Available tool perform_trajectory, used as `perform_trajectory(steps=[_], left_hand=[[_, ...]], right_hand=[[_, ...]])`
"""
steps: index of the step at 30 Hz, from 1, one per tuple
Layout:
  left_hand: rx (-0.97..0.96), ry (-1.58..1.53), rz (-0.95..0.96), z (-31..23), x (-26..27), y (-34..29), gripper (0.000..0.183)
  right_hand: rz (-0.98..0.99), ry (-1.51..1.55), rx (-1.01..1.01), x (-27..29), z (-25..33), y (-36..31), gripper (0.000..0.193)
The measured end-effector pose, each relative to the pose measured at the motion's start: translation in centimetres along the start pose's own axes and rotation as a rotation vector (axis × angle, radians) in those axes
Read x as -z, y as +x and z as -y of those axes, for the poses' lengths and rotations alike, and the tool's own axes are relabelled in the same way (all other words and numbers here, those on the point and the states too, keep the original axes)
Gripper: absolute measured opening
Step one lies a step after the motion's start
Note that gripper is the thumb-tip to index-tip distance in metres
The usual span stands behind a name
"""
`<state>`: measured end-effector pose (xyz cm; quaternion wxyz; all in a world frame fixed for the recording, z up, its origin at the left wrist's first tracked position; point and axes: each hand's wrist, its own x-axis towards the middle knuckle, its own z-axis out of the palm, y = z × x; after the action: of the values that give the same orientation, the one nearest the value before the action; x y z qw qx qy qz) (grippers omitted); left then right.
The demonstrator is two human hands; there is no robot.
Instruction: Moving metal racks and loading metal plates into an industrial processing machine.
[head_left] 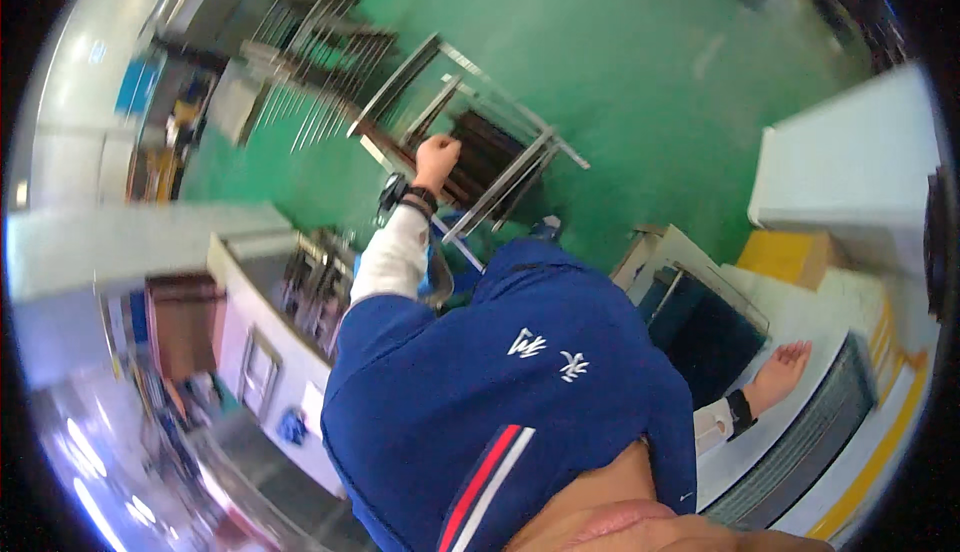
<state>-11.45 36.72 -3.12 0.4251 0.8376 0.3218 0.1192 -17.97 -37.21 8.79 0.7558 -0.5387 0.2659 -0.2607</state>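
Observation:
My left hand (437, 162) reaches forward, its fingers curled closed in a loose fist. In view it overlaps a metal-framed cart (500, 177) with dark brown slats or bars inside. Whether the fist touches the frame or holds anything small is hidden. A dark watch (392, 192) sits on that wrist, below a white sleeve. My right hand (780, 377) is held out to the right with fingers extended and nothing in it. It shows over a white surface (765, 442), beside a long dark grille-like panel (800, 442). A black band (739, 412) circles the right wrist.
A wire rack (320, 62) stands on the green floor (620, 52) at the upper left. To the right are a white cabinet (850, 147), a yellow box (785, 258) and a dark panel (705, 337). A white-walled bench (275, 352) with metal parts stands on the left.

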Motion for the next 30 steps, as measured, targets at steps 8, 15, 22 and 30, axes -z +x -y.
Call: perform_trajectory(steps=[8,15,22,30], left_hand=[[0.27,0.093,-0.182,4.1,6.7,-9.4,0.03],[0.274,0.091,-0.222,5.6,5.6,-8.5,0.039],[0.265,0.39,-0.184,5.4,5.4,-4.1,0.045],[0.282,0.638,-0.143,5.2,1.5,1.1,0.047]], right_hand=[[0.189,-0.005,-0.177,-2.1,6.3,-4.0,0.035],[0.215,-0.041,-0.203,-5.1,7.3,-4.1,0.031],[0.099,0.001,-0.236,-6.5,8.6,-5.9,0.028],[-0.011,-0.006,-0.234,-6.0,8.5,-5.5,0.027]])
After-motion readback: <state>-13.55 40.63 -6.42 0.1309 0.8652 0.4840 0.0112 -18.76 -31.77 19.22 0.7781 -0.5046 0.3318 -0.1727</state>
